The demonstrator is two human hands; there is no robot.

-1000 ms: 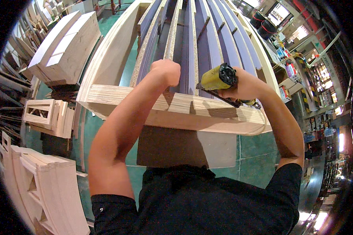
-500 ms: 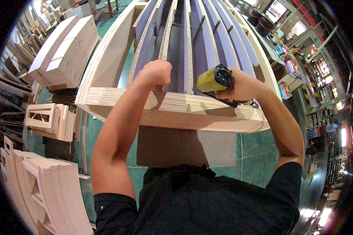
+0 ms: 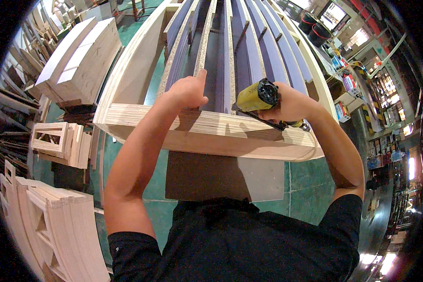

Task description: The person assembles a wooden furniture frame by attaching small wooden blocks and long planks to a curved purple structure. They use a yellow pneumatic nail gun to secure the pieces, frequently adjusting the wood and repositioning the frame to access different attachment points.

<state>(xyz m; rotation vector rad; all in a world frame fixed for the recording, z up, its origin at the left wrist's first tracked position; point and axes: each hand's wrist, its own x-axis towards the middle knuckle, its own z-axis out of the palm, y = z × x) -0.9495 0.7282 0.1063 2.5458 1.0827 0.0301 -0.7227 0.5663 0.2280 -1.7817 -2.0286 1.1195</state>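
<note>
A large pale plywood frame (image 3: 221, 123) lies in front of me, its layered front rail toward my body. Inside it, several long boards stand on edge and run away from me, with purple-grey faces and speckled chipboard edges (image 3: 204, 49). My left hand (image 3: 185, 92) is just beyond the front rail, index finger stretched forward at the end of one board and thumb held apart; nothing shows in it. My right hand (image 3: 293, 101) is closed round a yellow and black nail gun (image 3: 252, 97), whose dark lower part is at the rail. The fingers on its handle are partly hidden.
A brown-grey panel (image 3: 202, 178) lies below the frame, before my body. On the left stand a stack of white-topped blocks (image 3: 84, 61), small wooden frames (image 3: 56, 141) and larger ones (image 3: 63, 225). Black buckets (image 3: 318, 33) and a bench with boxes (image 3: 345, 82) line the right.
My left hand has loosened from a closed shape, its index finger and thumb now stretched out. The left elbow has swung slightly outward. The nail gun and my right hand stay almost in place.
</note>
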